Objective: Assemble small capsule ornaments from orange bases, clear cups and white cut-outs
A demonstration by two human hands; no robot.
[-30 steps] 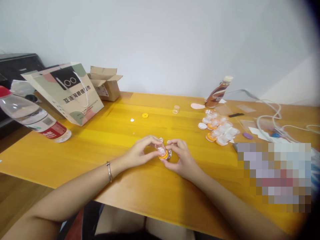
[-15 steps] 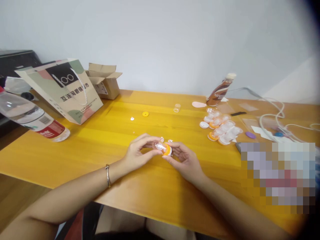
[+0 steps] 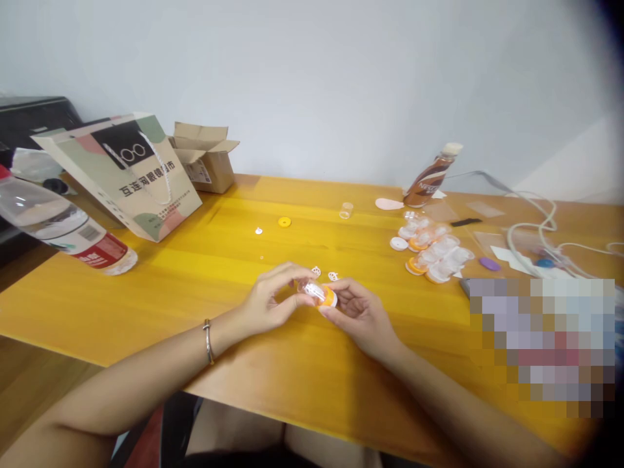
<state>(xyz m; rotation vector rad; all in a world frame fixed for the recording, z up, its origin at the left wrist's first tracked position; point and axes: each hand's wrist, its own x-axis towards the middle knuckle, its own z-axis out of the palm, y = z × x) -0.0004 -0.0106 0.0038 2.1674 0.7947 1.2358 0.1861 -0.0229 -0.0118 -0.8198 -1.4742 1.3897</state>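
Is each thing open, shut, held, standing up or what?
Clear container, held
Left hand, gripping its clear end
Right hand, holding its orange end
Cardboard box, flaps open
Brown bottle, capped
Water bottle, partly filled
Paper bag, standing
Yellow disc, lying flat

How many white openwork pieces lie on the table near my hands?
2: one white openwork piece lies beyond your left hand; the other piece is to its right, beyond your right hand. More could be hidden.
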